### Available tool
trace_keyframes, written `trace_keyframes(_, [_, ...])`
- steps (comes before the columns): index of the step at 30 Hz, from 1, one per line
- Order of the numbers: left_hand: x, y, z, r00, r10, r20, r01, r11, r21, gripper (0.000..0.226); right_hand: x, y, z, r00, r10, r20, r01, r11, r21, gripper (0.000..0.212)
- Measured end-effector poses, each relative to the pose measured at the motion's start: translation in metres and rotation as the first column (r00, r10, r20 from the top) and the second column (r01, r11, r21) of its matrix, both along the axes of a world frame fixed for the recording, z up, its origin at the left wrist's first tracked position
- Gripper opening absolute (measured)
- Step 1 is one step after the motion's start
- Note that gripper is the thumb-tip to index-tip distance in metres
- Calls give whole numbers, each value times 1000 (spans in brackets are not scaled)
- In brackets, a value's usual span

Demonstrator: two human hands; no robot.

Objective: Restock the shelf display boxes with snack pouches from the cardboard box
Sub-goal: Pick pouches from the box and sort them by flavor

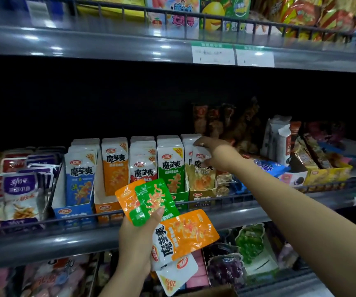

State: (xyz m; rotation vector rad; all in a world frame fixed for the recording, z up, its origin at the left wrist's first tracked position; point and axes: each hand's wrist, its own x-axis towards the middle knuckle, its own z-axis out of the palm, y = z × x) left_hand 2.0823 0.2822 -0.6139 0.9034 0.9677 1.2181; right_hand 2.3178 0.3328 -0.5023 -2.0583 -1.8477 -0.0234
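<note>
My left hand [137, 239] grips a fan of snack pouches below the shelf rail: a green pouch [151, 200] in front, an orange pouch [124, 199] behind it and another orange pouch [189, 231] hanging sideways. My right hand [217, 155] reaches to the rightmost yellow display box [201, 195] and pinches the front yellow pouch [200, 170] standing in it. Blue [73, 212], orange [106, 209] and green [180, 197] display boxes stand in a row on the middle shelf, filled with upright pouches. A corner of the cardboard box [213, 291] shows at the bottom edge.
A black wire rail [44, 222] runs along the shelf front. Purple and red fish-snack packs [20, 189] stand to the left, mixed snacks and a yellow carton [327, 171] to the right. Shelves above and below hold more goods. Price tags [232, 55] hang on the upper shelf edge.
</note>
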Motion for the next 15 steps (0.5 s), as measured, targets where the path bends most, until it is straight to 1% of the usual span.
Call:
trace_keyframes(3, [1, -1, -1, 1000, -11, 27, 11, 1000, -14, 34, -4, 0, -4, 999, 47, 18, -49, 994, 94, 62])
trace_keyframes(6, [0, -3, 1, 999, -30, 44, 31, 999, -26, 31, -6, 2, -16, 987, 92, 129, -113, 978, 174, 55])
trace_keyframes(9, [-1, -3, 2, 998, -24, 59, 27, 999, -42, 31, -2, 2, -24, 981, 20, 191, -74, 957, 280, 55])
trace_keyframes(10, [-2, -3, 3, 998, -16, 59, 19, 999, -44, 31, -2, 0, -25, 980, -11, 197, -48, 955, 293, 55])
trace_keyframes(12, [-4, -1, 4, 998, 2, 69, 1, 999, -45, 31, -6, -7, -23, 986, -24, 166, -29, 952, 306, 52])
trace_keyframes(13, [-6, -1, 4, 997, 4, 77, -1, 999, -46, 32, -11, -13, -23, 992, 6, 125, -47, 944, 326, 48])
trace_keyframes(15, [-8, 0, 7, 996, 4, 92, 0, 999, -39, 37, -25, -31, -20, 993, 119, 25, -121, 934, 336, 32])
